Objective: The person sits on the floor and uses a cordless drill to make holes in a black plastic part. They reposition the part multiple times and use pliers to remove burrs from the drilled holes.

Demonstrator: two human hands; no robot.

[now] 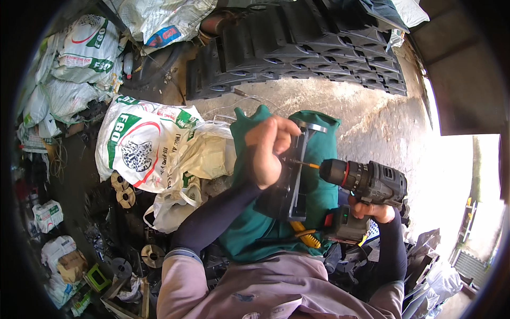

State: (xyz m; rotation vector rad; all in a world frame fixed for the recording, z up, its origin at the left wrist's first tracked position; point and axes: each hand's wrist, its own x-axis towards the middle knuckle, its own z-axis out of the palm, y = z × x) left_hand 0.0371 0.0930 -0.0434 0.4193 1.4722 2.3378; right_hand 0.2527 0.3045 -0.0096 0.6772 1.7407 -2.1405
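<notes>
Black and grey metal makes up the long frame piece [297, 175] that stands almost upright over the person's lap. It rests on a green cloth [319, 159] that covers the knees. Its long side runs up and down in the picture, from a round flat end near the top to a square end near the bottom.

The left hand [268, 151] is closed around the upper left side of the frame piece and holds it steady. The fingers curl over the edge, and the thumb side faces the drill.

The right hand [372, 210] is wrapped tight around the handle of a cordless drill [366, 183]. The drill is dark grey with a red ring near its front. It lies sideways, so its long side runs left to right and meets the frame piece almost like a cross. The orange-tipped bit [305, 165] points left, and its tip touches the frame piece just beside the left hand's fingers.

So the 2 hands are apart, 1 on each side of the frame piece. The left hand is right on it, while the right hand is farther off, behind the drill.

On the floor to the left lie white sacks [143, 143] and some round metal discs [122, 189]. Black plastic trays [308, 48] are stacked at the top.
</notes>
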